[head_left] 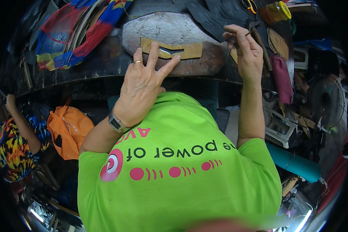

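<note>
My left hand (143,85), with a ring and a wristwatch, lies fingers spread on the edge of a tan flat pattern piece (181,50). The piece rests on an oval grey stone slab (162,29) on a dark workbench (96,65). My right hand (248,54) is raised to the right of the slab. It grips a hammer-like tool (261,44) whose wooden handle slants down to the right. Black sheet material (216,15) lies just behind that hand.
Red, blue and yellow mesh bags (73,31) are heaped at the back left. A yellow-lidded jar (276,11) and orange-handled scissors (251,4) sit at the back right. Below the bench are an orange bag (69,131), a person in patterned clothes (15,143), a teal roll (294,162) and a fan (325,100).
</note>
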Motion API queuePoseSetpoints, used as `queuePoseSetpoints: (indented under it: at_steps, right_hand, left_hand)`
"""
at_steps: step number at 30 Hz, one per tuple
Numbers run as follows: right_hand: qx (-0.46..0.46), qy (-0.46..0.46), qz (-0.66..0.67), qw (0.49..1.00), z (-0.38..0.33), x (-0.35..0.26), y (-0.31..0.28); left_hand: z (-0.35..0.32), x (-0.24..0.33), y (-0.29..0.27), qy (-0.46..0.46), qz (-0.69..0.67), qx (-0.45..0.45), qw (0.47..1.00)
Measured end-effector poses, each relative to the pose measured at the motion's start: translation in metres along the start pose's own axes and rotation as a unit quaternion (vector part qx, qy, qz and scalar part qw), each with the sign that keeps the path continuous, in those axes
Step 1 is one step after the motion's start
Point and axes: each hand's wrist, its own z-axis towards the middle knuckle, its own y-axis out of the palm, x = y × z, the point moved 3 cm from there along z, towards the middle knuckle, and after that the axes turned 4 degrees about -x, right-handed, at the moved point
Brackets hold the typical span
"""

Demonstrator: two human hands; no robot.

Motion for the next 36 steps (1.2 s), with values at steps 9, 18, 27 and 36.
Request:
queuePoseSetpoints:
  at_steps: [9,18,27,36]
  right_hand:
    - [-0.011,0.013,0.076,0.997,-0.001,-0.004,0.044]
    - [-0.083,0.000,0.037,0.996,-0.004,0.001,0.089]
    - [-0.069,-0.043,-0.039,0.996,0.000,0.004,0.107]
    - [-0.031,-0.124,-0.260,0.957,-0.002,-0.013,0.099]
  left_hand:
    - [0.000,0.000,0.002,0.005,0.002,0.010,1.000]
    - [-0.001,-0.001,0.010,0.001,0.017,0.027,1.000]
    - [-0.001,0.000,0.012,-0.002,0.034,0.034,0.999]
    - [0.001,0.000,0.011,-0.001,0.031,0.045,0.999]
